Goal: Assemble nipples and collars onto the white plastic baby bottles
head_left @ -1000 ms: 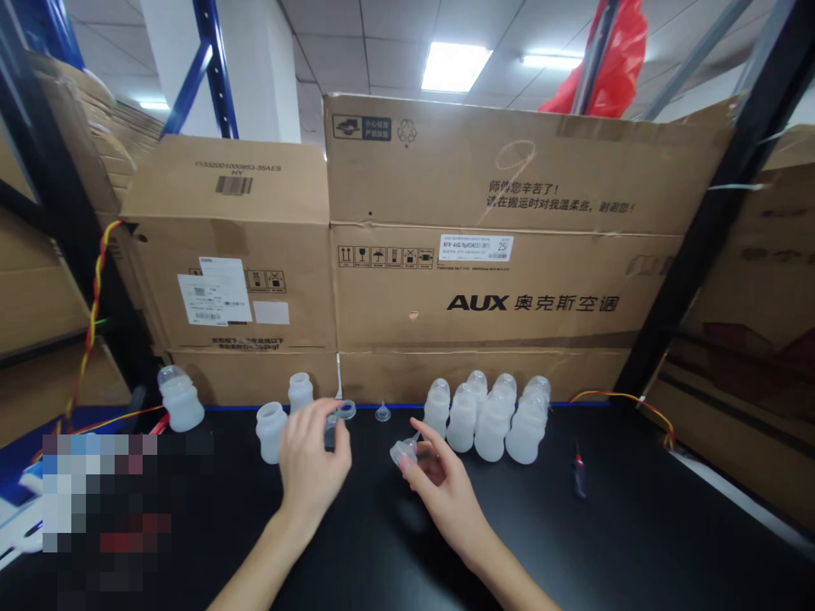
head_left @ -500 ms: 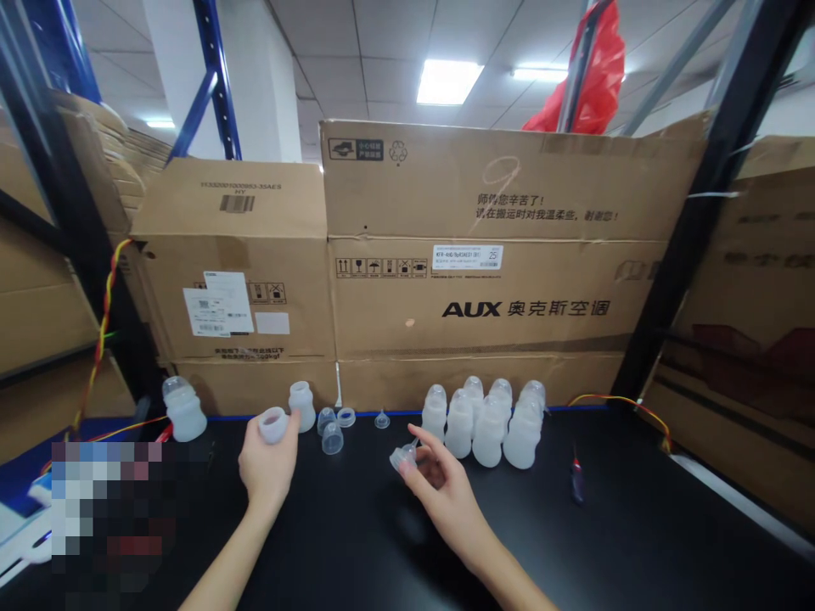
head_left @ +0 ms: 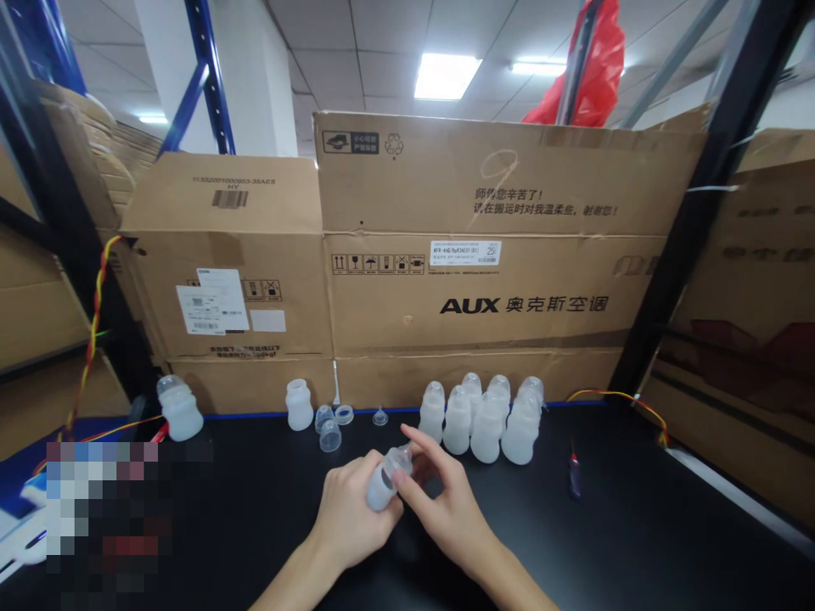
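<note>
In the middle of the black table, my left hand [head_left: 356,513] is wrapped around a small translucent baby bottle [head_left: 380,490], its neck tilted up to the right. My right hand [head_left: 446,496] pinches a clear bottle nipple [head_left: 398,459] at the bottle's mouth; whether it is seated there I cannot tell. Behind my hands lie two clear caps [head_left: 329,436], a ring [head_left: 344,414] and a loose nipple [head_left: 380,416]. An uncapped bottle [head_left: 299,406] stands left of them. Several capped bottles [head_left: 489,428] stand grouped behind my right hand.
A capped bottle [head_left: 180,409] stands at the far left. Cardboard panels [head_left: 484,331] close off the back. A screwdriver [head_left: 575,477] lies on the black table [head_left: 624,543] at right. Yellow-red wires [head_left: 621,397] run along the back right. Dark rack posts [head_left: 675,246] flank the table.
My left hand has moved right with the bottle, away from the standing bottle, to meet the nipple in my right hand. My right hand has stayed nearly in place.
</note>
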The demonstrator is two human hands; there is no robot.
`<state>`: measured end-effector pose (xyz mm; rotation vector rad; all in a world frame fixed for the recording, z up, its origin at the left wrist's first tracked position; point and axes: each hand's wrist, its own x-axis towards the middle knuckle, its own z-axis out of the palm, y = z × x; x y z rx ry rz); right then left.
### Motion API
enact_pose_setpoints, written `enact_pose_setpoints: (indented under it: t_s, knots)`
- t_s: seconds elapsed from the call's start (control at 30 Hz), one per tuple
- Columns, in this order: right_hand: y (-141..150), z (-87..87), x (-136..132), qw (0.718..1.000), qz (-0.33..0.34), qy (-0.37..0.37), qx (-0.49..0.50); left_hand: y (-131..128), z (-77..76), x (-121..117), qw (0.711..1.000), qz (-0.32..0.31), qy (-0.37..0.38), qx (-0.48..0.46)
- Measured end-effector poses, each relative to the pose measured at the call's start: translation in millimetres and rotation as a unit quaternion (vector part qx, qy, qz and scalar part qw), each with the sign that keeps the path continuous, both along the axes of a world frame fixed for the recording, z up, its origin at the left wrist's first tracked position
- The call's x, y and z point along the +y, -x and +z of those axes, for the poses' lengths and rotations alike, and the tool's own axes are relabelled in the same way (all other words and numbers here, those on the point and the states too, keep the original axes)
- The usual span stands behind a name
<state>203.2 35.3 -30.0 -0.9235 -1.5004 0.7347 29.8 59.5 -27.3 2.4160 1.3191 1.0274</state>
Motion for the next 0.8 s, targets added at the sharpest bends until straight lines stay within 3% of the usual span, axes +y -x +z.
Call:
enact_pose_setpoints:
  t_s: [0.17, 0.6, 0.8]
  knots:
    - [4.7, -3.9, -4.7, 0.999, 0.026, -0.008, -0.040, 2.1, -1.5, 1.5, 1.000, 0.001, -0.008, 0.022]
    - [1.5, -4.4, -4.4, 0.996, 0.070, 0.038, -0.034, 5.3, -2.8, 4.0, 0.999, 0.027, 0.030, 0.024]
    - [3.1, -0.1, -5.1, 0.996, 0.031, 0.041, -0.073, 7.0, -1.9, 3.3, 0.998, 0.004, 0.009, 0.056]
